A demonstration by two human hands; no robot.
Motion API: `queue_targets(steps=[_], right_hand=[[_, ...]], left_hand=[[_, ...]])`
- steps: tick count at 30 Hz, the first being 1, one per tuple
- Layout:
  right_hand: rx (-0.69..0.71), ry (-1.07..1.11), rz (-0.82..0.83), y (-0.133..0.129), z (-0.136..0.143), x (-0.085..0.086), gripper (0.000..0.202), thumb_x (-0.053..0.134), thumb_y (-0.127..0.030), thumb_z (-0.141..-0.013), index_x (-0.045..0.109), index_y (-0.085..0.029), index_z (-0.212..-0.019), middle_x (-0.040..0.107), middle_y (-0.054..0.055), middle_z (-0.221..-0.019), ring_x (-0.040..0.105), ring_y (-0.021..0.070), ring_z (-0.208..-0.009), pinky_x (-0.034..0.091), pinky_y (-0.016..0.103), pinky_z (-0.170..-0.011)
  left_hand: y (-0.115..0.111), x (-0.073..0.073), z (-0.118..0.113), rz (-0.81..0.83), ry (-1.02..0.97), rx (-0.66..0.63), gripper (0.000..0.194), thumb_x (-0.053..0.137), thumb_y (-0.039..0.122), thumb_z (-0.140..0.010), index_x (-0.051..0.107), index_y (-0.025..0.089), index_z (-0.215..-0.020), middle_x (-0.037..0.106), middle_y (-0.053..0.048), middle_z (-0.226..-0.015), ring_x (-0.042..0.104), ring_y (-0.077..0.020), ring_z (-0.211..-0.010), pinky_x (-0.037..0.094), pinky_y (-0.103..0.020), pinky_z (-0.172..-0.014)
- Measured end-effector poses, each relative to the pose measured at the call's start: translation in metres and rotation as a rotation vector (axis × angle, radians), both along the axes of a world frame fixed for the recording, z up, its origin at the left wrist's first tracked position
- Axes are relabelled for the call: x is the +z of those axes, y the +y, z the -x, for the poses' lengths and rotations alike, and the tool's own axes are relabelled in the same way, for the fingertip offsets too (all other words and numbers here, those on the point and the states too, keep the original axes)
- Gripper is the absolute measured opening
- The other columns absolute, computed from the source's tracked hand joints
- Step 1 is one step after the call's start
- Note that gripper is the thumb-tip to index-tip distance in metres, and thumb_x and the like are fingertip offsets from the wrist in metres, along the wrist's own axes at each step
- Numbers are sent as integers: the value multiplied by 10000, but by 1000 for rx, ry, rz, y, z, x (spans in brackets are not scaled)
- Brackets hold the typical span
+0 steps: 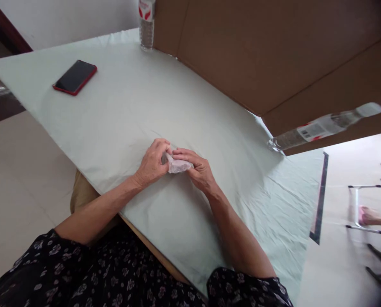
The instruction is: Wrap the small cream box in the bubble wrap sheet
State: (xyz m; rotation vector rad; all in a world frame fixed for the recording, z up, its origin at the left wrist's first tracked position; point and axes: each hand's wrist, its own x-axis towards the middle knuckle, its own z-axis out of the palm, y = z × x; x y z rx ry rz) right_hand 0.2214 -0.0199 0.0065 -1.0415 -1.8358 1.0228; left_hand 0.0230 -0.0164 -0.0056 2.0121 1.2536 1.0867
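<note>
Between my two hands is a small, whitish, translucent wrapped thing, like a little packet; its contents do not show clearly. My left hand pinches its left end with curled fingers and thumb. On the other side my right hand grips it, the fingers along its top and the thumb underneath. Both hands are close together, just above the pale green cloth on the table, near the edge by my body.
A phone with a red case lies at the far left. Brown cardboard panels stand at the back, with a clear water bottle at their left end and another water bottle at the right. Beyond the table, a person's foot shows near a metal frame.
</note>
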Motion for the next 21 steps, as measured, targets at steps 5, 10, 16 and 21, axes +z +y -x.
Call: queue_targets(steps=[5,10,16,21], right_hand=[[84,-146,-148,-11,-9,-9,406,617,-477,-952,682,-316,-1319,659,58,-1426,507,261,-1443,392,516,-1218],[42,-315,-357,-13,-2,-23,459,601,-278,-923,621,-271,-1381,623,103,-1466,500,269,-1449,416,523,-1196],[-70,-220,-236,-1,9,-15,347,592,-287,-904,696,-268,-1234,709,98,-1323,649,261,-1236,509,467,-1065],[-125,33,244,8,13,-3,277,604,-442,-899,717,-193,-939,699,24,-809,626,170,-725,511,295,-660]], left_hand=[[3,2,6,0,-5,-102,158,669,137,-795,542,205,-860,652,-88,-1128,615,-208,-1089,509,-348,-933],[6,4,12,-36,-18,-148,154,593,121,-762,558,211,-881,693,-87,-1072,655,-213,-1050,528,-371,-942],[9,13,21,86,-61,-225,333,578,225,-742,618,191,-1071,677,-122,-1256,643,-257,-1176,511,-414,-1028],[13,19,26,342,-51,-269,449,624,307,-762,631,165,-1188,713,-95,-1132,679,-243,-1011,550,-376,-897]])
